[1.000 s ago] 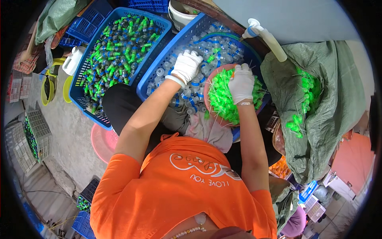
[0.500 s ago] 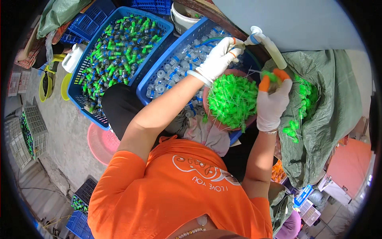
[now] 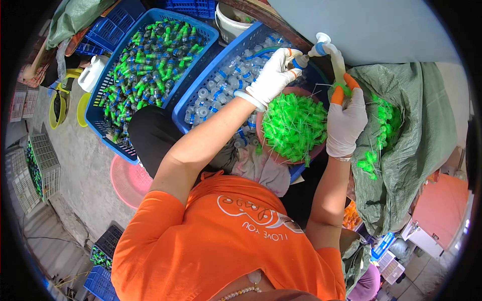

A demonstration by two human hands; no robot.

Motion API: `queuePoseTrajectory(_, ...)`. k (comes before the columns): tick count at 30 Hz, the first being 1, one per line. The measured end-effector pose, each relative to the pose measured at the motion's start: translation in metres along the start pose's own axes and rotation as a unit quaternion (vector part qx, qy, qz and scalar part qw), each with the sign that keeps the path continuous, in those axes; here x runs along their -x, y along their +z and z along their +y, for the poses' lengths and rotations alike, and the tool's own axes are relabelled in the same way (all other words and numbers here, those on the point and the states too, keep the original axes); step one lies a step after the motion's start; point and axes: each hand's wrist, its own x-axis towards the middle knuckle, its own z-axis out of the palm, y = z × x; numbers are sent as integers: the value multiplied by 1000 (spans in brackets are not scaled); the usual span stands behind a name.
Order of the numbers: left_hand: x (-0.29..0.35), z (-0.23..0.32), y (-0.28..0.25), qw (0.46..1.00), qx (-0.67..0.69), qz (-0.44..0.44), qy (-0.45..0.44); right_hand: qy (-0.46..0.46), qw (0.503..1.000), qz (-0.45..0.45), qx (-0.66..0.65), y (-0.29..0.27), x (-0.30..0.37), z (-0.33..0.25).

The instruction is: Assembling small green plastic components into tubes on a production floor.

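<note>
My left hand point(image 3: 275, 76), in a white glove, pinches a small clear bottle point(image 3: 300, 61) with a dark or blue band, beside a bent translucent tube point(image 3: 336, 61) with a blue ring and white flared top. In its orange-tipped glove, my right hand point(image 3: 346, 120) grips a green cap with a thin stem point(image 3: 339, 88), close to the tube's lower end. Whether cap and tube touch, I cannot tell. Below and between my hands, green stemmed caps point(image 3: 293, 128) are heaped in a pink basin point(image 3: 259, 124). Small clear bottles point(image 3: 221, 93) fill the blue basket point(image 3: 176, 116) under my left arm.
At the far left, another blue basket point(image 3: 92, 118) holds dark bottles with green caps point(image 3: 155, 70). A green woven sack point(image 3: 416, 130) with more green caps stands on the right. A pink sieve-like basket point(image 3: 129, 183) lies by my left knee. A white bucket point(image 3: 231, 27) stands behind.
My right hand has lifted slightly, bringing the green cap up to the tube's lower end. The tube's lower part has bent. The bottle in my left hand now shows more clearly.
</note>
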Motion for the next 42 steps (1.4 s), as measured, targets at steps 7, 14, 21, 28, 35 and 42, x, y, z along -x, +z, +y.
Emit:
queuePoseTrajectory(7, 1, 3, 1, 1000, 10, -2, -3, -37, 997, 25, -70, 6, 0, 8)
queuePoseTrajectory(14, 1, 4, 1, 1000, -1, 2, -13, -21, 998, 15, -48, 5, 0, 8)
queuePoseTrajectory(21, 9, 0, -7, 998, -56, -6, -28, -38, 996, 39, -75, -1, 5, -2)
queuePoseTrajectory(28, 43, 5, -7, 993, -6, -98, -68, -51, 992, 72, -94, 9, 20, 7)
queuePoseTrajectory(35, 69, 41, 13, 953, 58, -145, -258, -63, 992, -54, -99, 22, 46, 27)
queuePoseTrajectory(42, 87, 29, 27, 928, -328, -117, 133, 226, 887, -115, -386, 15, 59, 28)
